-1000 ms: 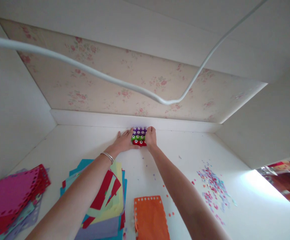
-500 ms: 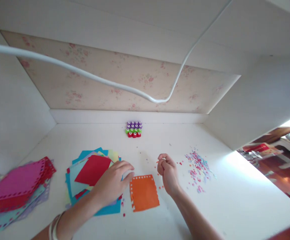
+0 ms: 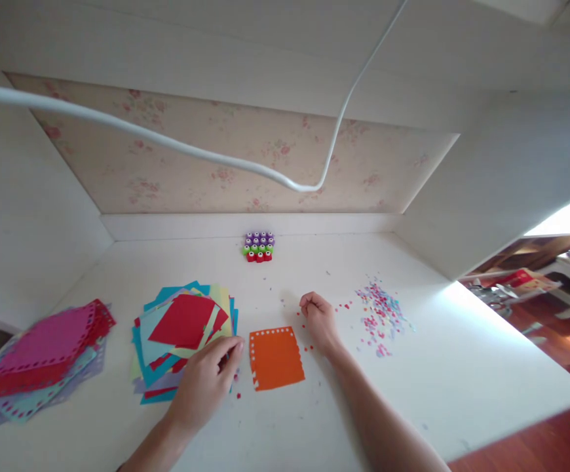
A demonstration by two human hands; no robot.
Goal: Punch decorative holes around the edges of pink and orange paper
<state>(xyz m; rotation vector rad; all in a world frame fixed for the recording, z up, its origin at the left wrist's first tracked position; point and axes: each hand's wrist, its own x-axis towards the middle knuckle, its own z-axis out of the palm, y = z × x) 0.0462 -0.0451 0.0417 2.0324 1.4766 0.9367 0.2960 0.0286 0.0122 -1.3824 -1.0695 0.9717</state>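
An orange paper square lies flat on the white table between my hands, with punched holes along its top and left edges. To its left is my left hand, fingers curled in with thumb and forefinger together, over the right edge of a pile of coloured paper topped by a red sheet. My right hand is closed near the table, right of the orange square; whatever is inside either hand, if anything, is hidden. Small orange and red paper dots lie beside my right hand.
Several small purple, green and red craft punches stand in rows near the back wall. Hole-edged paper sheets are stacked at the far left. A heap of paper confetti spreads at the right. A white cable hangs across the view above.
My left hand's fingers have gone from apart to curled together, and the hand has drawn back from the orange square's edge. My right hand stays closed. The view has shifted slightly.
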